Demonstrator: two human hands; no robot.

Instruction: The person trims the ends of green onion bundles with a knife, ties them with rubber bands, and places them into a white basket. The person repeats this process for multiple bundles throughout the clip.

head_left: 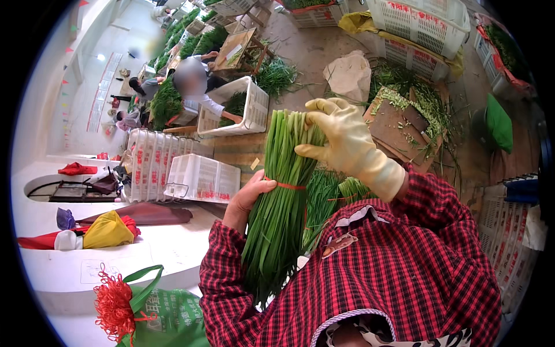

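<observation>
My bare left hand (pixel 249 197) grips a bundle of garlic chives (pixel 277 217) around its middle, with the thumb by an orange-red tie (pixel 286 185). The pale cut ends point away from me, and the leaf tips hang toward my lap. My right hand (pixel 347 143), in a cream rubber glove, is at the cut ends. Its fingers are spread and curved, the thumb in front of the stalks; whether it pinches any stalk is not clear. Behind the bundle lie more chives (pixel 323 195) and another tied bunch (pixel 353 188), partly hidden by my sleeve.
A cleaver (pixel 415 118) lies on a wooden board (pixel 392 123) among cut stalk trimmings. White plastic crates (pixel 204 175) stand at the left and far right. A co-worker (pixel 190 82) reaches into a crate (pixel 258 104). Red ties (pixel 113 303) hang beside a green bag (pixel 173 316).
</observation>
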